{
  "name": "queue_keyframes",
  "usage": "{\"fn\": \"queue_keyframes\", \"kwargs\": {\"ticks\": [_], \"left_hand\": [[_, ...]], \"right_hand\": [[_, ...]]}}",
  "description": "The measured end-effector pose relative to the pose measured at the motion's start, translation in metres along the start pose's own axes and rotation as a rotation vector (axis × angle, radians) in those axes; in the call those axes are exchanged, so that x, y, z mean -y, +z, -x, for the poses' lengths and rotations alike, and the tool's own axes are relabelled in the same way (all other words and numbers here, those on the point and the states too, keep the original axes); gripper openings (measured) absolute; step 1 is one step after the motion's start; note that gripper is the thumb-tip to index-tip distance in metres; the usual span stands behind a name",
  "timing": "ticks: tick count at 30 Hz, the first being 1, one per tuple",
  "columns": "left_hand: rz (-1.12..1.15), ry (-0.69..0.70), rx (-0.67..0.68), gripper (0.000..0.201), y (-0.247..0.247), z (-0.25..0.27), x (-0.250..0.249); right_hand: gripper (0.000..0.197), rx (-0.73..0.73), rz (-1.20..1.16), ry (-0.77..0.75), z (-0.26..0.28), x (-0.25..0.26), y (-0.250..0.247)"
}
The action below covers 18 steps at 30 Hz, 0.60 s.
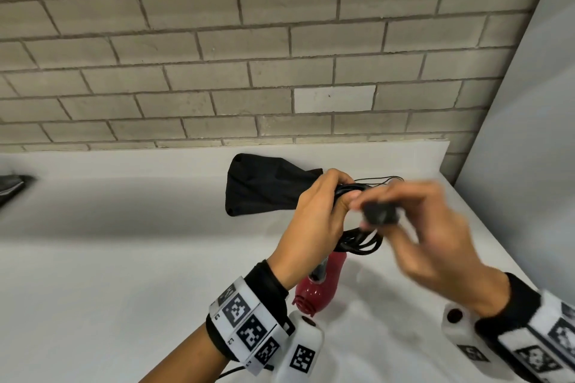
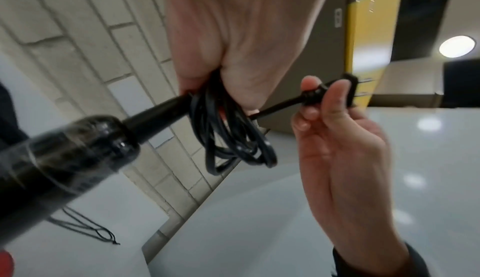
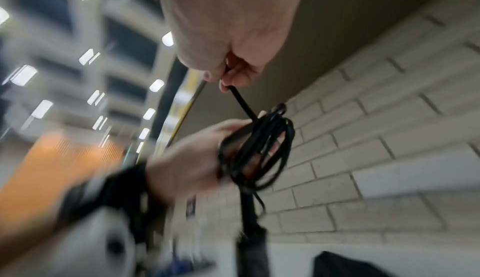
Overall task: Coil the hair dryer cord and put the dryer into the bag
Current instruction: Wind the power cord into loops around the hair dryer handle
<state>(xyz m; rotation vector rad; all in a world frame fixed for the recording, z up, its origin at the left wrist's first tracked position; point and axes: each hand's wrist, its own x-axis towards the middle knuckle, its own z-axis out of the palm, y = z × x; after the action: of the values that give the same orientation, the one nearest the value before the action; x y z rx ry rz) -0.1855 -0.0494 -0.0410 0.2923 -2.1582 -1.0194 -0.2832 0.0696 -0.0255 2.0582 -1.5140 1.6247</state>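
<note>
- The left hand (image 1: pixel 314 211) has its grip curled tight round the coiled cord (image 1: pixel 357 241) and the top of the dryer (image 1: pixel 317 289) handle; the loops hang below the fist, seen clearly from the left wrist (image 2: pixel 233 133).
- The dryer hangs from that hand above the white surface (image 1: pixel 124 258), its red body low and near the left wrist; whether it touches the surface cannot be told.
- From the left wrist view the dryer (image 2: pixel 64 158) looks dark and blurred, its handle running up into the fist.
- The right hand (image 1: pixel 429 239) is blurred; its grip pinches the plug (image 1: pixel 381 213) between thumb and fingertips, just right of the left hand.
- The left wrist view shows the plug (image 2: pixel 330 92) with two prongs pointing away from the coil, and a short straight run of cord from it to the loops.
- The right wrist view shows the cord (image 3: pixel 257 148) bundled in the left hand (image 3: pixel 194 158), one strand rising to the right hand (image 3: pixel 233 55).
- The black bag (image 1: pixel 264 186) lies on the surface behind the hands, near the brick wall (image 1: pixel 249 56), its thin drawstrings (image 1: pixel 379 180) trailing right.
- A dark object (image 1: pixel 12 186) sits at the far left edge of the surface, too cropped to identify.
</note>
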Motion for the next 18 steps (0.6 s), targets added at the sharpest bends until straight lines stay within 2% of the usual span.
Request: {"fn": "queue_keyframes", "kwargs": {"ticks": [3, 4, 6, 8, 10, 12, 14, 16, 18], "left_hand": [[0.052, 0.032, 0.030, 0.015, -0.005, -0.001, -0.006], [0.077, 0.036, 0.050, 0.016, -0.007, -0.002, -0.006], [0.140, 0.025, 0.095, 0.016, -0.011, -0.002, -0.006], [0.199, 0.000, 0.132, 0.017, -0.013, -0.001, -0.007], [0.225, -0.028, 0.147, 0.017, -0.011, 0.001, -0.007], [0.238, -0.047, 0.151, 0.014, -0.009, 0.002, -0.008], [0.243, -0.061, 0.155, 0.014, -0.008, 0.001, -0.008], [0.228, -0.062, 0.152, 0.017, -0.007, 0.000, -0.009], [0.219, -0.063, 0.124, 0.018, -0.007, 0.000, -0.009]], "right_hand": [[0.026, -0.366, -0.404, 0.321, -0.023, -0.007, -0.021], [0.032, -0.434, -0.529, 0.427, -0.028, -0.014, -0.027], [0.043, -0.470, -0.698, 0.630, -0.030, -0.028, -0.030], [0.045, -0.415, -0.702, 0.809, -0.025, -0.038, -0.025], [0.044, -0.278, -0.640, 0.941, -0.015, -0.042, -0.020], [0.029, -0.095, -0.577, 0.973, -0.007, -0.042, -0.017], [0.017, 0.052, -0.505, 0.941, -0.001, -0.041, -0.014], [0.019, 0.054, -0.495, 0.936, 0.005, -0.041, -0.009], [0.024, -0.015, -0.541, 0.949, 0.004, -0.037, -0.007]]}}
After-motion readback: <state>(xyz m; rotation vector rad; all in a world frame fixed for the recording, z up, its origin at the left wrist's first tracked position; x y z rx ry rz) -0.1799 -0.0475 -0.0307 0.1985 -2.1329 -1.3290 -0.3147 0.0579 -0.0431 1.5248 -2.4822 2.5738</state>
